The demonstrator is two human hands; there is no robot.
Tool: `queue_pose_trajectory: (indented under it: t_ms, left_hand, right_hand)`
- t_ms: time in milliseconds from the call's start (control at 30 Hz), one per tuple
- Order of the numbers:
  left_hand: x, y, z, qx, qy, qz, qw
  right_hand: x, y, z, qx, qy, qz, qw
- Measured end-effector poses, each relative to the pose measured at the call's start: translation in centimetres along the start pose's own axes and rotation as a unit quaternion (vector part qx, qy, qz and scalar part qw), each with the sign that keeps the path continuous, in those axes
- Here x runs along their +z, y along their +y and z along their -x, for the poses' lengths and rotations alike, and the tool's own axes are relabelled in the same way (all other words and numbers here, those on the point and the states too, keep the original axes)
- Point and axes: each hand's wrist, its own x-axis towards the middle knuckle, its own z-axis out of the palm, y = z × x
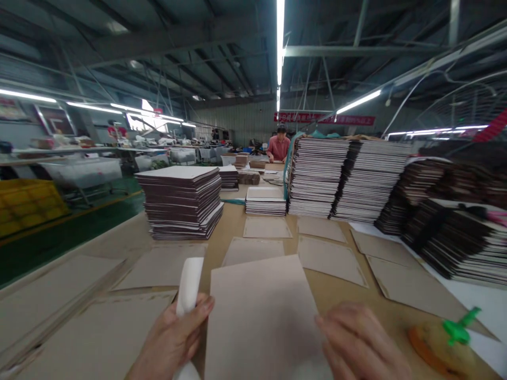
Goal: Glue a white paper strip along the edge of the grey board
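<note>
A greyish-beige cardboard sheet (261, 311) is raised in front of me, tilted, its bottom edge out of view. My left hand (172, 338) is closed around a white curled strip (190, 282), which looks like bent paper or thin sheet. The thumb of that hand reaches the left edge of the cardboard. At the opposite edge, my right hand (356, 338), somewhat blurred, has its fingers closed on the cardboard's side. Beneath and around lie several flat cardboard pieces (330, 258) with yellowish marks along their edges.
Tall board stacks stand at left (182, 203) and right (317, 177), with a low stack (265, 201) between. An amber container with a green nozzle (455, 335) lies at right. Dark bundles (447, 232) sit beyond it. A co-worker (279, 145) is across the table (233, 211).
</note>
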Motion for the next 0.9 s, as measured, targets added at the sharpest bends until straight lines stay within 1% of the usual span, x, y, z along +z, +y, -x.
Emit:
queue_pose_trajectory:
  t_ms: [100, 200, 300, 400, 467, 567, 667, 700, 800, 900]
  left_hand:
    - [-1.1, -0.2, -0.4, -0.032, -0.02, 0.02, 0.999]
    - [-1.9, -1.2, -0.9, -0.062, -0.033, 0.023, 0.997]
    - [-2.6, -2.5, -1.6, -0.081, -0.046, 0.012, 0.996]
    - [-3.2, -3.4, -2.2, -0.101, -0.037, 0.005, 0.994]
    - [-3.3, -3.6, -2.3, -0.108, -0.033, -0.012, 0.994]
    - [-2.9, -3.4, -2.0, -0.103, -0.036, -0.024, 0.994]
    - [-2.1, -3.2, -1.4, -0.089, -0.047, -0.028, 0.995]
    - [-1.9, -3.2, -1.3, -0.094, -0.045, -0.031, 0.994]
    - [-1.2, -3.3, -1.2, -0.12, -0.018, -0.04, 0.992]
    - [-0.6, -3.4, -1.1, -0.095, 0.008, -0.047, 0.994]
  right_hand:
    - [-1.1, 1.4, 0.2, 0.102, 0.017, -0.03, 0.994]
    - [-2.0, 2.8, 1.5, 0.201, 0.021, -0.06, 0.978]
    - [-2.6, 3.6, 2.8, 0.284, -0.014, -0.106, 0.953]
    - [-2.9, 3.5, 3.2, 0.335, -0.041, -0.145, 0.93]
    - [-2.9, 3.3, 3.0, 0.35, -0.043, -0.163, 0.921]
    - [-2.7, 3.2, 3.0, 0.356, -0.042, -0.179, 0.916]
    - [-2.3, 3.4, 3.5, 0.345, -0.032, -0.168, 0.923]
    - [-2.1, 3.5, 3.8, 0.339, -0.026, -0.16, 0.927]
    - [-1.8, 3.6, 4.3, 0.328, -0.018, -0.129, 0.936]
    - [-1.7, 3.5, 4.7, 0.343, -0.032, -0.113, 0.932]
